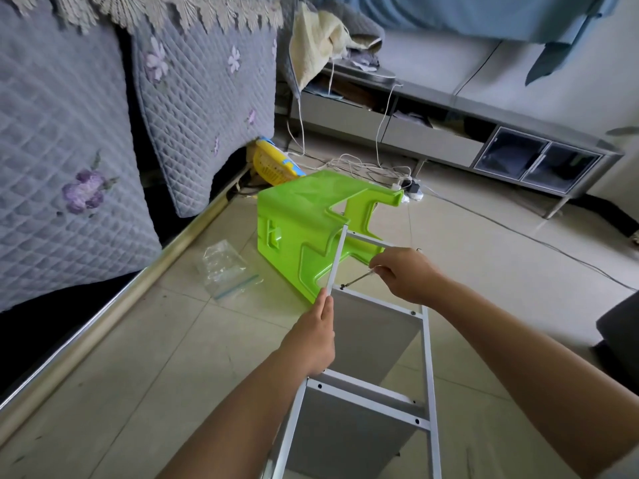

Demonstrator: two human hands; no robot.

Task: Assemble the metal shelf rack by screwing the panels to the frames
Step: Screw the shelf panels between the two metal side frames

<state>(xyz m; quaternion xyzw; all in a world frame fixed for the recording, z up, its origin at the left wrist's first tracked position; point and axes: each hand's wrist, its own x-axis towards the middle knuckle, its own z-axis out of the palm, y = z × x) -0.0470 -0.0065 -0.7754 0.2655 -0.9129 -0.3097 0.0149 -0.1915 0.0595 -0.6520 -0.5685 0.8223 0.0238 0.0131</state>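
— Two hands on the rack, yes?
— Yes. Your left hand point(316, 335) grips the white frame point(334, 271) on its left upright, fingers pressed together around it. Your right hand point(406, 276) pinches a small screwdriver point(358, 279), tip at a screw point(343, 286) on the grey panel point(371, 337).
— Where's the rack lying?
— On the tiled floor point(155, 357), far end against the tipped green stool point(304, 229). A clear plastic bag point(224, 267) lies left of it.

Tiled floor point(145, 357): green stool point(304, 229) tipped over, plastic bag point(226, 267), cables point(349, 164).
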